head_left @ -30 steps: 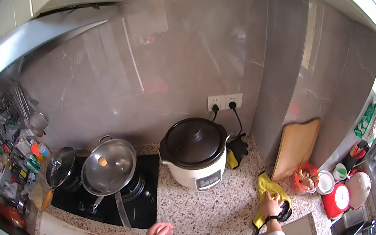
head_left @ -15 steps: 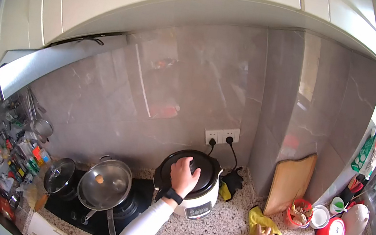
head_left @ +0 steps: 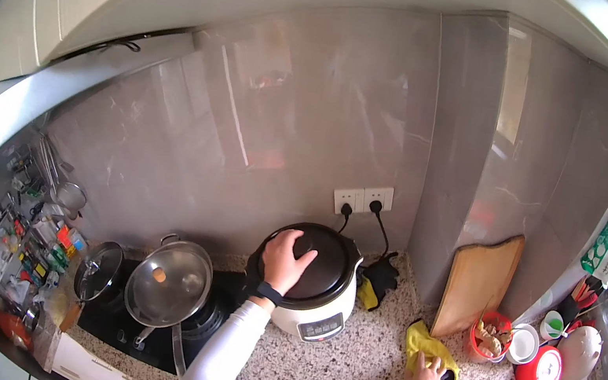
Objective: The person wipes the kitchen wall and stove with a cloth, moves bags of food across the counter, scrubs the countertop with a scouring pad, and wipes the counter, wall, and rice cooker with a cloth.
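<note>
My left hand (head_left: 286, 263) is on the black lid (head_left: 322, 276) of a white electric cooker (head_left: 323, 322), its fingers curved round the lid's knob, which is mostly hidden. The lid sits on the cooker. On the counter to the right, my right hand (head_left: 424, 378) rests with fingers apart on a yellow and black glove or cloth (head_left: 424, 344). A second black and yellow one (head_left: 377, 283) lies just right of the cooker.
A steel wok (head_left: 171, 298) and a lidded pan (head_left: 98, 273) stand on the black stove (head_left: 114, 333). A cutting board (head_left: 478, 285) leans on the wall beside a red basket (head_left: 476, 351) and a red scale (head_left: 536, 374). Plugs fill two wall sockets (head_left: 363, 199).
The camera view has shifted slightly. My left hand has moved a little left around the knob of the lid. My right hand stays on the yellow and black item.
</note>
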`<state>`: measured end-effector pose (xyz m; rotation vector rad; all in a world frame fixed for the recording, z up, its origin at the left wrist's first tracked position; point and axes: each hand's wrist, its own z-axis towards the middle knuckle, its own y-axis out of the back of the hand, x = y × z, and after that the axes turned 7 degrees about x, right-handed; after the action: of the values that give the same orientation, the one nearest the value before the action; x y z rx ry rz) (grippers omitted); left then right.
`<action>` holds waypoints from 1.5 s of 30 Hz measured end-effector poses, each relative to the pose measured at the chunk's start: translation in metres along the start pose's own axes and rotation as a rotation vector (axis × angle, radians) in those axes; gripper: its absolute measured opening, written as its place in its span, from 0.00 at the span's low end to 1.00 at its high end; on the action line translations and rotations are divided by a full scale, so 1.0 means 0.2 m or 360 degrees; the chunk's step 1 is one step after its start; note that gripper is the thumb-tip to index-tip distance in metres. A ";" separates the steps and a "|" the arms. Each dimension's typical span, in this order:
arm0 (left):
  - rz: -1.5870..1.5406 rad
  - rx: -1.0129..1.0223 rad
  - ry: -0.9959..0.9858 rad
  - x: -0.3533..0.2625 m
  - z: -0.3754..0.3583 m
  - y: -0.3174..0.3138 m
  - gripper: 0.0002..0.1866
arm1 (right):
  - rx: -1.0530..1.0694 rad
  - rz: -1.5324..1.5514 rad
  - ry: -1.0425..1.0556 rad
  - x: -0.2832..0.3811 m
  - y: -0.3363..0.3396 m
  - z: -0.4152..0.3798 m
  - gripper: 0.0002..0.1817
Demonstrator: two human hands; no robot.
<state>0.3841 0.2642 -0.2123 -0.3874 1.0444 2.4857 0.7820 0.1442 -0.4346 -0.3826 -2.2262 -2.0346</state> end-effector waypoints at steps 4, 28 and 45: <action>0.0314 -0.0094 0.0465 0.15 -0.16 0.08 0.33 | 0.0040 -0.0060 -0.0004 0.05 0.11 0.04 0.37; -0.0532 0.0315 0.1670 0.43 -0.51 0.20 0.42 | 0.0754 0.1678 0.0588 1.27 0.35 1.30 0.33; -0.0937 -0.0336 0.1871 0.13 -0.98 0.41 0.30 | 0.0622 0.1435 0.0669 1.13 0.46 0.65 0.20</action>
<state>0.3407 0.0760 -0.3061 -2.0218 0.7950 1.7053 0.6002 0.3052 -0.3040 -0.6749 -1.6674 -1.0693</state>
